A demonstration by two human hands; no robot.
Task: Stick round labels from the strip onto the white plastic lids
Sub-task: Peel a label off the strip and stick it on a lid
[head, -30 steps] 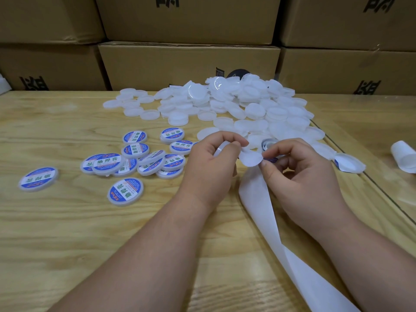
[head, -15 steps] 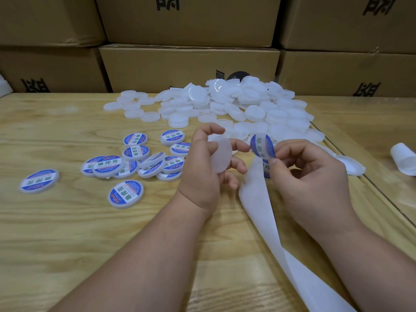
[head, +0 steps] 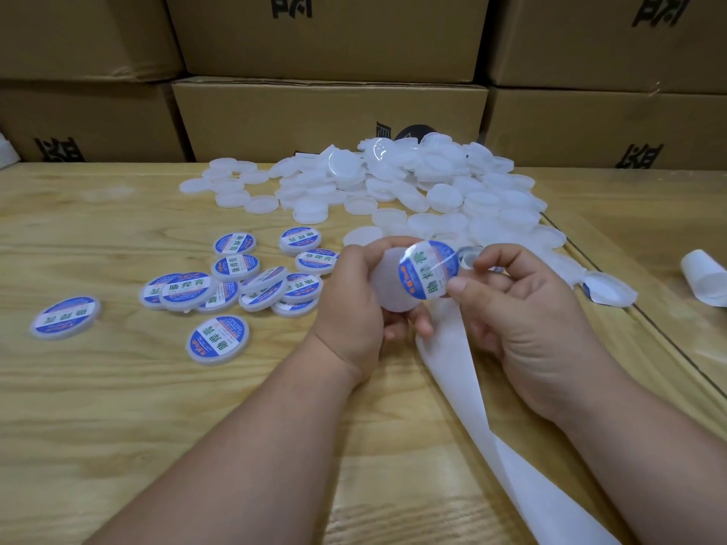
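My left hand grips a bare lid by its rim — light, stiff, slick. My right hand pinches the label at its edge over it — thin, floppy, tacky.

White lid partly hidden behind left grip & label; strip cut off at bottom edge; box print cropped at top.
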